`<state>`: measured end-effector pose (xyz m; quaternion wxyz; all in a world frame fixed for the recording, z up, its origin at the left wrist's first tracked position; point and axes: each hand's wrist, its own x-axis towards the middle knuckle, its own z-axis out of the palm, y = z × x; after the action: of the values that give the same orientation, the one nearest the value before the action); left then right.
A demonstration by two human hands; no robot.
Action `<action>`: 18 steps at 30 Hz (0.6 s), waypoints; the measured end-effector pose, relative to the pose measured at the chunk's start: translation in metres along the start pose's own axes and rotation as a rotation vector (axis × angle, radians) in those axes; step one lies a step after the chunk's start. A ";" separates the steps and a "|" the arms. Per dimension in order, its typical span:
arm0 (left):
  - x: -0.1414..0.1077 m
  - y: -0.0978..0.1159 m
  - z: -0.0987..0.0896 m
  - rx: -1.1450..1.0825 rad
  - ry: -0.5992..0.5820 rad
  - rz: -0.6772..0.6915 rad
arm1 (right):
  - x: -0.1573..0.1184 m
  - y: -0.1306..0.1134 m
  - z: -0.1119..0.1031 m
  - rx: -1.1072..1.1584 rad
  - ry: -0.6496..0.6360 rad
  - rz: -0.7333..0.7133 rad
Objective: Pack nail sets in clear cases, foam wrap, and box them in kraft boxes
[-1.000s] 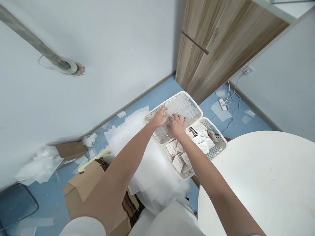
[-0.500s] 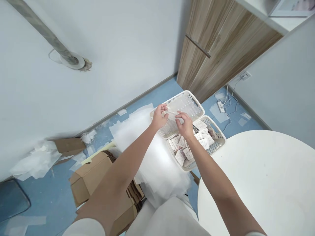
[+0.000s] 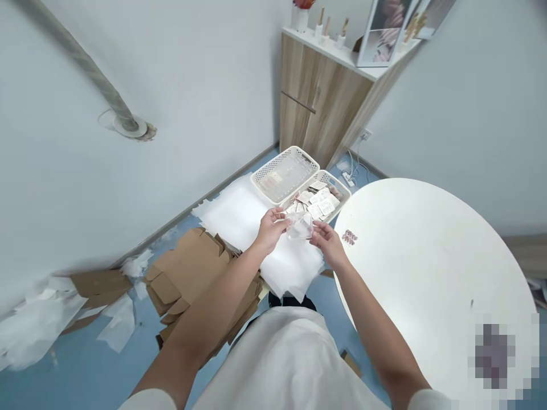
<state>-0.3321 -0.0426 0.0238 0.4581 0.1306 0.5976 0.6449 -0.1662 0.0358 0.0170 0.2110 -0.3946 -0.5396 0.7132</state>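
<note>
A clear plastic case (image 3: 300, 226) is held in the air between the two hands, over the near edge of the card basket and the pile of white sheets (image 3: 294, 265). Its left edge is pinched by the thumb and fingers of the left hand (image 3: 270, 229), and its right edge is gripped at the fingertips of the right hand (image 3: 328, 242); both grips are narrow, with neither palm closed around it. Whether it is one piece or a hinged pair of halves cannot be made out. Because only the edges are held, the case could be lost if one pinch were loosened or the two hands were pulled unevenly, and the smooth plastic may well slip. If dropped, it could be landed among the printed cards (image 3: 323, 203) in the card basket (image 3: 346, 194) or on the white sheets, where something so transparent could easily be overlooked. Too hard a squeeze might bow or crack the thin-looking walls. Just beside, more clear plastic is contained in the other white basket (image 3: 264, 195). On the round table (image 3: 427, 256), a small pinkish cluster (image 3: 349, 237) is left near the rim, where it could be brushed off by a careless right forearm.
</note>
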 end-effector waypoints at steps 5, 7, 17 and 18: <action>-0.064 -0.031 0.029 -0.086 -0.139 -0.124 | -0.101 0.028 -0.015 0.149 0.151 0.048; -0.083 -0.049 0.044 -0.074 -0.205 -0.159 | -0.131 0.038 -0.020 0.146 0.236 0.004; -0.156 -0.113 0.144 0.372 -0.545 -0.024 | -0.222 0.071 -0.082 -0.275 0.924 -0.186; -0.164 -0.116 0.155 0.401 -0.603 -0.022 | -0.231 0.073 -0.092 -0.397 0.975 -0.224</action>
<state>-0.0812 -0.0792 0.0217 0.5861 0.3958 0.5515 0.4423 0.0539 -0.1009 0.0161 0.4331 -0.6524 -0.5422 0.3048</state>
